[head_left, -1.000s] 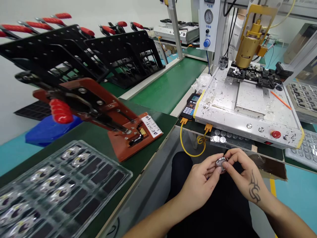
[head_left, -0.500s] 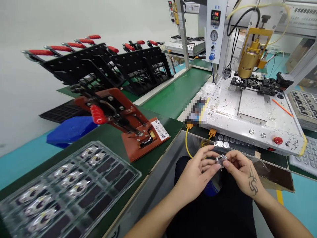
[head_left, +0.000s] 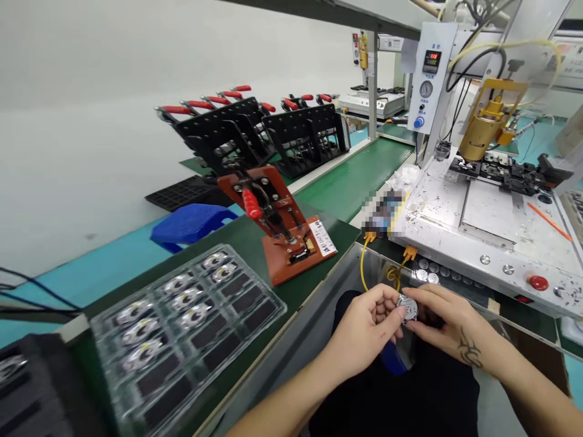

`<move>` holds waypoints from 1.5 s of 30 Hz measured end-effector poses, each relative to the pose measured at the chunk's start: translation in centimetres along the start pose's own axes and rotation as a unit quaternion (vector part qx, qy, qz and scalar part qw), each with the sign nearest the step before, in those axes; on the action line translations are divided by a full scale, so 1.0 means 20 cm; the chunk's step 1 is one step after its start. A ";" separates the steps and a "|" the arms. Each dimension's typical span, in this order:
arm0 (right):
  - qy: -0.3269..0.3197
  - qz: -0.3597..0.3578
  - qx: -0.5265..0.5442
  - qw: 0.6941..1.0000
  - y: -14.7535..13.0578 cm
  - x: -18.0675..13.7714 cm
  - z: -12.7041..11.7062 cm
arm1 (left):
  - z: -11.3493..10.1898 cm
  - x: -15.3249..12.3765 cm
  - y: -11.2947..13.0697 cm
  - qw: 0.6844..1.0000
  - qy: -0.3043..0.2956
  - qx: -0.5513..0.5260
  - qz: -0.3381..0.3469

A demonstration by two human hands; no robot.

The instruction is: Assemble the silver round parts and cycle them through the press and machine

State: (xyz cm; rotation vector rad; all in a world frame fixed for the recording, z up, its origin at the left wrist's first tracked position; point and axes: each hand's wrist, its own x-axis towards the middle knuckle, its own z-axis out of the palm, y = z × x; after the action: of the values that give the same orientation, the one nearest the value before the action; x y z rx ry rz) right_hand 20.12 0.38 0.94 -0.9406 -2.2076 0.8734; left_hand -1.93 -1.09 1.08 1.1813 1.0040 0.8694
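well, bare hands (head_left: pixel 368 323) (head_left: pixel 455 321) hold a shiny, round metallic disc (head_left: pixel 409 308).

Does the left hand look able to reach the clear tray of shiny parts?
Probably yes: the clear tray lies on the left hand's own side, with nothing apparently standing between them. That hand is gripping the round metal piece, though, so it would likely need to let go first.

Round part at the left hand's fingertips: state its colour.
The round part is silver grey; it shows in the head view, the only one.
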 end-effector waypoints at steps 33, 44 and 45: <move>-0.043 -0.117 0.045 0.991 0.34 1.26 0.64 | -1.18 0.07 0.02 0.884 0.259 0.389 0.027; -0.109 -0.114 0.005 0.987 0.37 1.39 0.71 | -1.21 0.07 -0.06 0.885 0.247 0.393 0.035; -0.118 -0.117 -0.001 0.986 0.35 1.41 0.73 | -1.23 0.01 -0.05 0.886 0.249 0.391 0.029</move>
State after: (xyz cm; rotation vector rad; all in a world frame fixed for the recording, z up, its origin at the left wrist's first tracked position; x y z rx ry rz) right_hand -3.92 21.02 -6.31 -0.5862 -2.4583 0.9103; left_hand -25.05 6.73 -1.95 1.7041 1.8605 0.8557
